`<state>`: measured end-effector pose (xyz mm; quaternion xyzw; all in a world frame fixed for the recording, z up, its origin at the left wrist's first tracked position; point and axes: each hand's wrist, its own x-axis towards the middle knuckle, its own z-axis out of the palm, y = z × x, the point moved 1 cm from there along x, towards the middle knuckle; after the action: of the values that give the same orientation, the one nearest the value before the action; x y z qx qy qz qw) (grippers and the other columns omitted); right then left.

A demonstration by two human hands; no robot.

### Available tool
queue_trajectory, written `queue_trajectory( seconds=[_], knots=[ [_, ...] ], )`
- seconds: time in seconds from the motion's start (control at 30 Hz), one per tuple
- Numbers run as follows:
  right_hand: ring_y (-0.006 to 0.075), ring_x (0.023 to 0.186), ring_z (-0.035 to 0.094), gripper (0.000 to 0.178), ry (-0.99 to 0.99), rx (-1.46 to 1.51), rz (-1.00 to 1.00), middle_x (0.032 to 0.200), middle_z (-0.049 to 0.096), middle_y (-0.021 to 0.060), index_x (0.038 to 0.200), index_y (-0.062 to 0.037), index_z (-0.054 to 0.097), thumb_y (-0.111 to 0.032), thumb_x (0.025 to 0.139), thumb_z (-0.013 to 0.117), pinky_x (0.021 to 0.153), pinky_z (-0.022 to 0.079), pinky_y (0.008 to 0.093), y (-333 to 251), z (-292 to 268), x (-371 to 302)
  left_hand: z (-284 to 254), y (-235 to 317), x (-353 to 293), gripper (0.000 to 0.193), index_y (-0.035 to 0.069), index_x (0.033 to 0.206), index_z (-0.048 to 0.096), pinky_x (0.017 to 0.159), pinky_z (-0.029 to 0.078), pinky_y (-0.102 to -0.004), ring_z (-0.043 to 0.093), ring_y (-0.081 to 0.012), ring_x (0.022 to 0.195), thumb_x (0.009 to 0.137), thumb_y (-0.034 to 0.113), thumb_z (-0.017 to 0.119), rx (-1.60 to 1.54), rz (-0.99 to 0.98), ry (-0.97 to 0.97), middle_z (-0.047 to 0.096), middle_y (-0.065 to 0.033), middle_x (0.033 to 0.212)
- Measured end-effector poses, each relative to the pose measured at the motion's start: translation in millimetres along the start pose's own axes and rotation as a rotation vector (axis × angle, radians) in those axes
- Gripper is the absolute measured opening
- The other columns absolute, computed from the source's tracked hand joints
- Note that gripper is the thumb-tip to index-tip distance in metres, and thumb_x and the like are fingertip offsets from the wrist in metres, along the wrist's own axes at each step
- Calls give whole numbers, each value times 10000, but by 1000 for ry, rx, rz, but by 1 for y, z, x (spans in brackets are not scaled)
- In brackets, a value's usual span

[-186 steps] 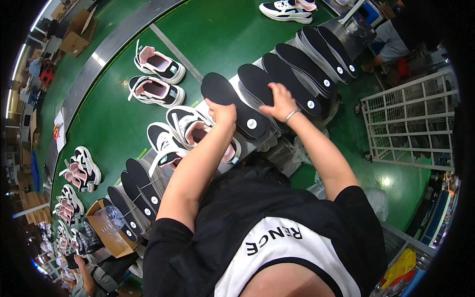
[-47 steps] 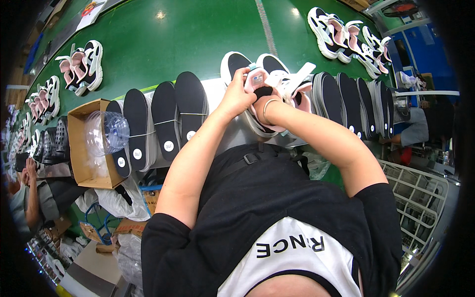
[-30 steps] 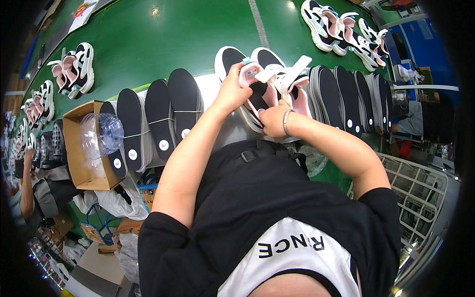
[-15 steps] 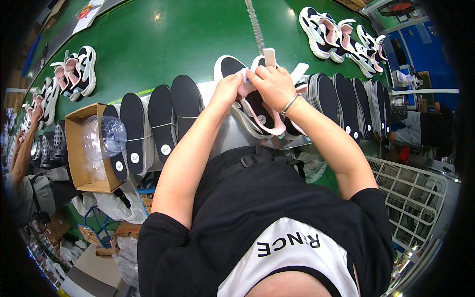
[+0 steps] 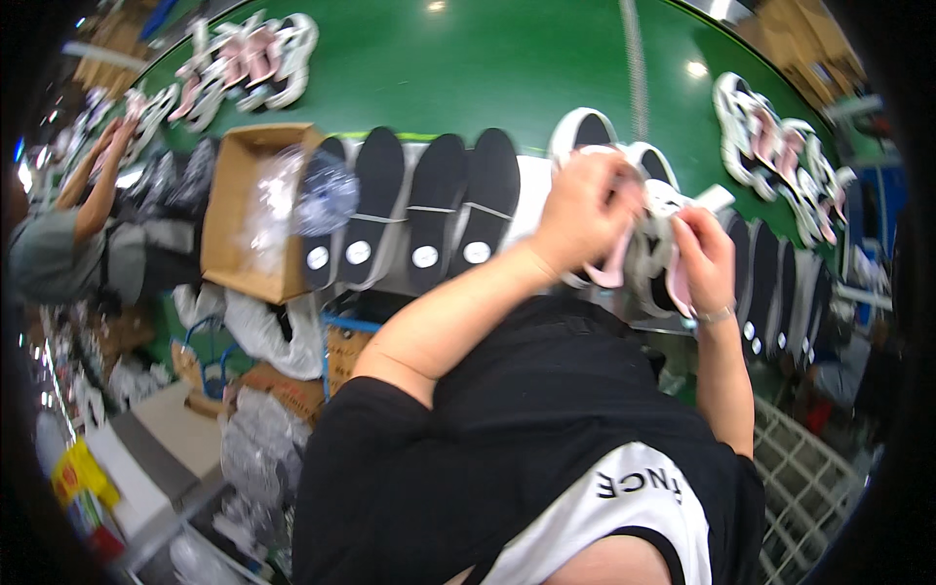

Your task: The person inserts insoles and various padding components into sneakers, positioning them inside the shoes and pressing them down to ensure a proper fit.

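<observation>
Two white, black and pink sneakers lie side by side before me, toes pointing away: the left sneaker (image 5: 582, 127) and the right sneaker (image 5: 651, 161). My left hand (image 5: 585, 210) is over the left sneaker, smeared by motion. Its fingers are curled together toward the right sneaker, and what they pinch, if anything, is hidden. On the right sneaker's right side, my right hand (image 5: 710, 258) grips the upper with thumb and fingers. A white strap-like piece (image 5: 715, 200) sticks up just beyond that hand. Both hands cover much of the sneakers' openings.
Black insoles (image 5: 436, 200) stand in banded stacks to the left, and more insole stacks (image 5: 770, 283) to the right. An open cardboard box (image 5: 229, 214) holds clear plastic. More sneakers (image 5: 756, 127) lie on the green table (image 5: 468, 68). A white wire rack (image 5: 799, 468) stands lower right.
The view has swung left, so the table and shoes sit farther right in the picture. My hands, together at one small spot before, are now apart, one at each sneaker.
</observation>
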<state>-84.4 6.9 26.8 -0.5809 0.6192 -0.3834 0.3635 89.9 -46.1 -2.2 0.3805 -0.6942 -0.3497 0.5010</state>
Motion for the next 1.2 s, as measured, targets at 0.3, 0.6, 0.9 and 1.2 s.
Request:
queue_trajectory(
  seconds=[0.3, 0.6, 0.9, 1.2],
  knots=[
    [239, 775, 542, 115, 131, -409, -175, 812, 559, 101, 854, -6, 553, -65, 755, 546, 700, 416, 301, 11, -23, -31, -94, 17, -19, 115, 38, 879, 573, 624, 441, -284, 541, -200, 664, 803, 66, 490, 619, -77, 8, 567, -98, 757],
    [318, 918, 505, 221, 98, -431, 18, 985, 517, 178, 867, -30, 570, -224, 760, 558, 801, 405, 352, 84, -38, -70, -192, 11, -26, 462, 42, 1177, 419, 900, 333, -384, 426, -318, 1060, 796, 269, 550, 1426, -52, 468, 427, -175, 1190],
    [298, 900, 510, 352, 517, -1007, 414, 990, 525, 111, 902, -81, 518, -304, 668, 658, 758, 419, 385, 160, -175, -55, 84, 38, 6, 526, -10, 1172, 373, 863, 387, -359, 471, -305, 1029, 709, 64, 611, 129, 156, -378, 469, -206, 1090],
    [260, 742, 569, 412, 561, -963, 486, 815, 578, 98, 807, -44, 517, -373, 629, 690, 643, 446, 340, 145, -200, -71, 126, -4, 25, 330, -54, 902, 438, 687, 426, -438, 544, -393, 764, 709, 187, 553, 65, -226, -424, 557, -247, 765]
  ],
)
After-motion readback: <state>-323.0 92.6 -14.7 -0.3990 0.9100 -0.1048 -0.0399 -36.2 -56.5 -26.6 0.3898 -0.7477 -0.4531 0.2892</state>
